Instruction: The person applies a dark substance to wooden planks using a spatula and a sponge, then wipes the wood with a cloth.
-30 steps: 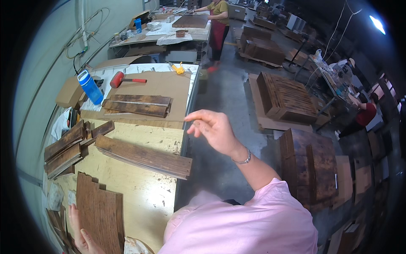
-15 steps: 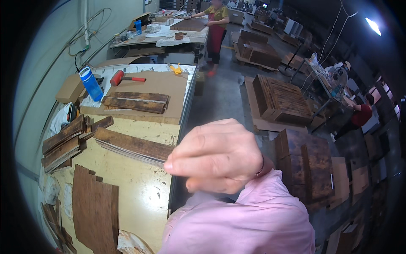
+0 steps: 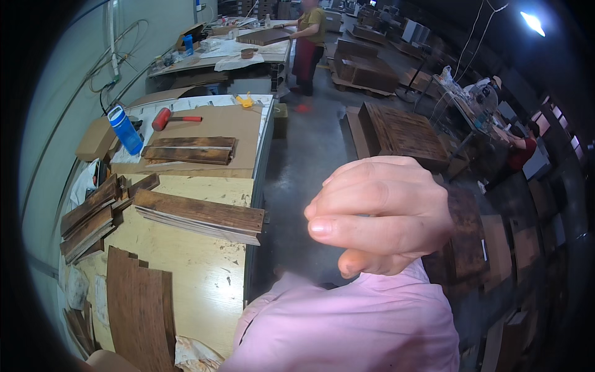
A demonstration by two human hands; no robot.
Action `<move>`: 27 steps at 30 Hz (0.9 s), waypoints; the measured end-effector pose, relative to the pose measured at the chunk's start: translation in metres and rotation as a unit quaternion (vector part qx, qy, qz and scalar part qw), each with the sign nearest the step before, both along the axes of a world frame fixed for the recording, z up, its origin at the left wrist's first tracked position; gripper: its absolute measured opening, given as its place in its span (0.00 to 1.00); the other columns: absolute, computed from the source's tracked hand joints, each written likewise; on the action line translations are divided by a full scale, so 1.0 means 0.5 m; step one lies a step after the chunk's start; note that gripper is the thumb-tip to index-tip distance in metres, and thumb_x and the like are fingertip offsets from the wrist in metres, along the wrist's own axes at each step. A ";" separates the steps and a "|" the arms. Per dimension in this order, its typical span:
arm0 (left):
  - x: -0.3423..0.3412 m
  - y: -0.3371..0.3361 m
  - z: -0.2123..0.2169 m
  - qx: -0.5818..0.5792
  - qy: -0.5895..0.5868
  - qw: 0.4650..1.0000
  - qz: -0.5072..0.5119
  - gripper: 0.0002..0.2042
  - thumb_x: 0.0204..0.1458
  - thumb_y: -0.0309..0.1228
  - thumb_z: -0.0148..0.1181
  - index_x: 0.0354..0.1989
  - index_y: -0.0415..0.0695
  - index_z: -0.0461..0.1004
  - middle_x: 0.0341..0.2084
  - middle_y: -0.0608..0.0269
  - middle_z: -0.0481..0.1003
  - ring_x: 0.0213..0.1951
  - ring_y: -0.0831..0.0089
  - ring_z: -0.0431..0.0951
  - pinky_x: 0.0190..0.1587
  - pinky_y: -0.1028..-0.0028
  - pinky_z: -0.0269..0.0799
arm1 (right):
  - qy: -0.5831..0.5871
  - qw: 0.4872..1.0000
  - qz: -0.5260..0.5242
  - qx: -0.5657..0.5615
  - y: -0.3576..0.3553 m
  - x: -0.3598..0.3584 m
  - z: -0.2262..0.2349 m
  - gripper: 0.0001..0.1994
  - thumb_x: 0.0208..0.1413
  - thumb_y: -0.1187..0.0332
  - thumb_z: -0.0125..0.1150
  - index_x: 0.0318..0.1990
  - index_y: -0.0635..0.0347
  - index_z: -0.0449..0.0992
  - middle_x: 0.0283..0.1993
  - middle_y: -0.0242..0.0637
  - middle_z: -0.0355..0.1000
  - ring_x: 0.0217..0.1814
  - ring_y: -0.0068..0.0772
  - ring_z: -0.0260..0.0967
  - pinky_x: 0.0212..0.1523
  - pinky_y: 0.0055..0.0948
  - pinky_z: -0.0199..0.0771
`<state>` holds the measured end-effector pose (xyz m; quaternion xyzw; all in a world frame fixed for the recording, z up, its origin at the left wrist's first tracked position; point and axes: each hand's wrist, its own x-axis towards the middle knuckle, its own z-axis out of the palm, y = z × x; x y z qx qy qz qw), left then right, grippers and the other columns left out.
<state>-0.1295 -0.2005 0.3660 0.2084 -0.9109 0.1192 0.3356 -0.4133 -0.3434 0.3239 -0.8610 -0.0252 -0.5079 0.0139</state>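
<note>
Loosely curled right hand [image 3: 381, 214], cropped left hand [image 3: 106, 361], cannot tell whether fingers grip anything

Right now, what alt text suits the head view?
The person's bare, curled right hand hangs in midair, right of a yellowish workbench bearing stacked long brown wood strips and a stepped brown panel. Farther back are a red mallet, a blue cylindrical bottle and a co-worker in a dark-red apron.

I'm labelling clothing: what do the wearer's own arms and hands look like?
The right hand is bare, no glove or ring in sight, with a loose, creased pale pink sleeve behind it. Of the left arm, only a bare sliver shows.
</note>
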 end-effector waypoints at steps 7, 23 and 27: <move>-0.085 -0.017 -0.017 0.027 0.004 0.998 -0.048 0.31 0.55 0.44 0.58 0.65 0.45 0.60 0.66 0.45 0.58 0.69 0.52 0.53 0.70 0.43 0.44 | -0.016 0.999 -0.035 -0.017 0.012 -0.025 0.000 0.16 0.54 0.60 0.66 0.36 0.68 0.82 0.30 0.41 0.77 0.25 0.36 0.75 0.23 0.28 0.74; 0.030 -0.023 -0.017 0.038 -0.014 0.999 0.011 0.28 0.55 0.44 0.58 0.61 0.44 0.63 0.63 0.47 0.61 0.66 0.54 0.56 0.69 0.44 0.46 | 0.059 0.998 -0.001 0.003 -0.022 0.031 0.000 0.17 0.61 0.59 0.62 0.40 0.71 0.79 0.34 0.46 0.77 0.30 0.38 0.77 0.29 0.33 0.82; 0.049 -0.022 0.005 0.040 -0.022 0.998 0.031 0.27 0.55 0.44 0.58 0.60 0.44 0.64 0.63 0.48 0.61 0.66 0.54 0.57 0.68 0.44 0.46 | 0.053 0.997 0.040 0.033 -0.016 0.026 0.023 0.16 0.60 0.60 0.63 0.40 0.69 0.80 0.34 0.46 0.77 0.30 0.37 0.77 0.28 0.33 0.81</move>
